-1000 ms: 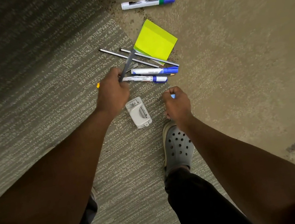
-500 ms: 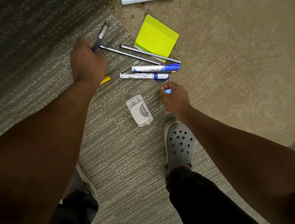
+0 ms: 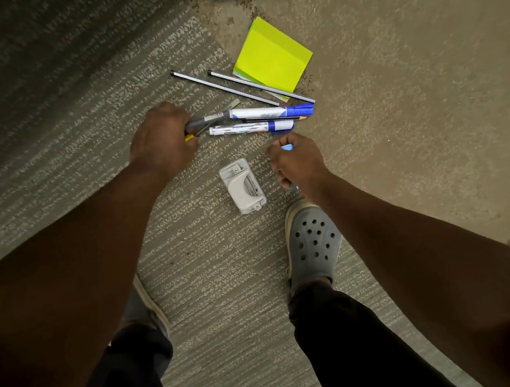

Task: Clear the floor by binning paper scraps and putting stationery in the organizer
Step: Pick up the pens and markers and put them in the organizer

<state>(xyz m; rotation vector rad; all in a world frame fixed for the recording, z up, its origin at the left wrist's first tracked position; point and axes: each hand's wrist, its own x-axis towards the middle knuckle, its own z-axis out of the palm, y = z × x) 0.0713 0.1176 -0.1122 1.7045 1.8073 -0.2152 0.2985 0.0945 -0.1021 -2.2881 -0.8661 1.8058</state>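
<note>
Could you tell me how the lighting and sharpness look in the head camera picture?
Head view: dim, warm light; forearms and upper-left corner fall into dark shadow. The sticky notes and hole punch look sharp; the left hand is slightly soft. Wide-angle lens stretches the edges.

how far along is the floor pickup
Early: nothing visibly finished, and neither bin nor organizer is in view. In hand: the left hand grips a grey pen; the right hand holds something small and blue. Left on the floor: markers, two thin rods, sticky notes, a hole punch.
</note>
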